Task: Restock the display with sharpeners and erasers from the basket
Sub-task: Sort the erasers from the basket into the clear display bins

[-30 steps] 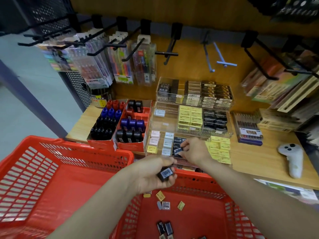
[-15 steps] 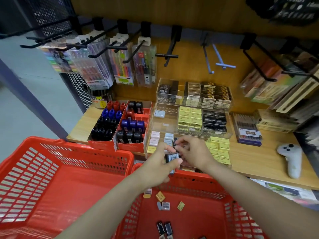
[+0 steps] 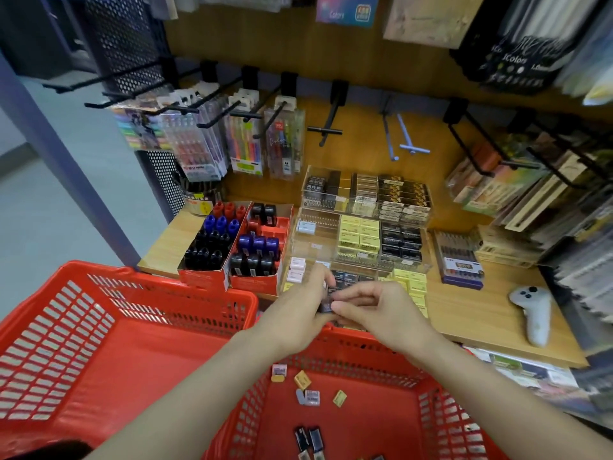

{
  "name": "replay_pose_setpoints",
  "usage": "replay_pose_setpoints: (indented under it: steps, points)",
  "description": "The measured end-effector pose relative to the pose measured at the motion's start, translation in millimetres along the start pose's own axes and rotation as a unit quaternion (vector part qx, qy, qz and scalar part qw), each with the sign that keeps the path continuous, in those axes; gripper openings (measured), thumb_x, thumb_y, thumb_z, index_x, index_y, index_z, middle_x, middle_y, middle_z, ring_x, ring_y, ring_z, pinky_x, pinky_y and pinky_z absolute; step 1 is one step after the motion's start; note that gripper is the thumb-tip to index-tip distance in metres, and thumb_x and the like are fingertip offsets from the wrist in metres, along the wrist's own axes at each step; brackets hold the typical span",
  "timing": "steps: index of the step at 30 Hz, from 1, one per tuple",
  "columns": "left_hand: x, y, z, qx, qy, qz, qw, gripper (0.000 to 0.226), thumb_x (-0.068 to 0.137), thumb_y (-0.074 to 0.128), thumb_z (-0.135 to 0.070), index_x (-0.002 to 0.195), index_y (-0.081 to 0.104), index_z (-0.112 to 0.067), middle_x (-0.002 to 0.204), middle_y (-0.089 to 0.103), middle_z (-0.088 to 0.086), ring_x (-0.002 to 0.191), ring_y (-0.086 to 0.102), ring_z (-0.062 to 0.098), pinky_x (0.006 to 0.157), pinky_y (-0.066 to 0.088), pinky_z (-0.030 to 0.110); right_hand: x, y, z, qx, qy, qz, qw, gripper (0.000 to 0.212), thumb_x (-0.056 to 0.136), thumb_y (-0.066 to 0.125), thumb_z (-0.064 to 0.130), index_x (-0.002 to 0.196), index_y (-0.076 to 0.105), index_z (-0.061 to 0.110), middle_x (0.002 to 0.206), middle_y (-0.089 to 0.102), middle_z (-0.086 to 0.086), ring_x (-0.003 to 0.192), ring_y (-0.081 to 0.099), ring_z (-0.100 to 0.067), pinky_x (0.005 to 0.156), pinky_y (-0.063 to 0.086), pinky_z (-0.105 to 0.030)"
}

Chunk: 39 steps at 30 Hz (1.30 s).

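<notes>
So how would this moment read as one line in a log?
left hand: holds black eraser | right hand: pinching same eraser | place: front of clear display tray | basket: items remain

so it's a stationery shop corner: warm wooden back wall with a row of black peg hooks, a few carrying pen packs, some bare. Below it a light wood shelf sticks out. On the left there's black perforated metal panelling and a slanting purple-grey post, with pale grey floor behind it. Right side is crammed with hanging notebooks. A white controller lies on the shelf. Lighting is soft, indoor, no window showing
</notes>
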<state>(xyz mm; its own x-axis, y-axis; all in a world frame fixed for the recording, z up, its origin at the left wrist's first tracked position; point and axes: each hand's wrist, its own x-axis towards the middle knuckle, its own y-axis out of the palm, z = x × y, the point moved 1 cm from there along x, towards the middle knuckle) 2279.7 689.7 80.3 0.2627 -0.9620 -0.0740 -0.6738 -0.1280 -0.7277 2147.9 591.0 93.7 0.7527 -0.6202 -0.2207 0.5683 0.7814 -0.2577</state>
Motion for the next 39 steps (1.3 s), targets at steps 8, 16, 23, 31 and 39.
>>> replay_pose_setpoints:
  steps: [8, 16, 23, 31, 39]
  points:
    - [5.4, -6.5, -5.8, -0.383, -0.248, 0.008, 0.890, 0.033, 0.092, 0.067, -0.009, 0.120, 0.051, -0.015, 0.099, 0.059, 0.007, 0.066, 0.053, 0.013, 0.059, 0.046, 0.020, 8.0, -33.6, -16.2, -0.208, -0.033, -0.129, 0.969, 0.032, 0.076, 0.083, 0.016, 0.105, 0.070, 0.021, 0.089, 0.068, 0.009, 0.079, 0.064, -0.001, 0.069, 0.048, -0.005]
    - [20.2, -5.1, 0.0, -0.565, -0.273, -0.004, 0.779, 0.051, 0.086, 0.043, 0.028, 0.119, 0.056, -0.008, 0.089, 0.057, 0.009, 0.097, 0.054, 0.028, 0.097, 0.050, 0.034, 56.0, -37.9, -54.4, -0.434, 0.022, -0.082, 0.897, 0.034, 0.086, 0.074, 0.018, 0.120, 0.069, 0.017, 0.103, 0.072, -0.004, 0.089, 0.064, -0.012, 0.084, 0.048, -0.018]
    - [24.7, -2.0, 7.1, -0.505, -0.251, -0.035, 0.825, 0.020, 0.097, 0.055, 0.003, 0.112, 0.058, -0.010, 0.120, 0.056, 0.013, 0.107, 0.066, 0.019, 0.094, 0.054, 0.025, 77.3, -22.0, -71.5, -0.583, 0.011, -0.090, 0.808, 0.034, 0.088, 0.067, 0.043, 0.121, 0.065, 0.035, 0.117, 0.069, 0.005, 0.119, 0.052, -0.020, 0.095, 0.031, -0.039]
    - [28.5, 7.2, 10.0, -0.530, -0.232, -0.040, 0.814, 0.033, 0.092, 0.064, -0.001, 0.123, 0.055, -0.005, 0.122, 0.055, 0.008, 0.100, 0.072, 0.021, 0.101, 0.052, 0.033, 86.9, -15.0, -71.4, -0.634, 0.023, -0.091, 0.768, 0.035, 0.089, 0.063, 0.048, 0.122, 0.063, 0.037, 0.114, 0.069, 0.006, 0.118, 0.047, -0.020, 0.089, 0.026, -0.039]
    - [24.9, 11.6, 5.6, -0.497, -0.232, -0.038, 0.835, 0.023, 0.091, 0.064, 0.003, 0.112, 0.060, -0.006, 0.127, 0.054, 0.012, 0.095, 0.073, 0.018, 0.093, 0.056, 0.027, 86.0, -15.4, -68.8, -0.651, 0.006, -0.085, 0.754, 0.033, 0.088, 0.061, 0.053, 0.115, 0.066, 0.035, 0.102, 0.070, 0.009, 0.114, 0.049, -0.020, 0.088, 0.024, -0.039]
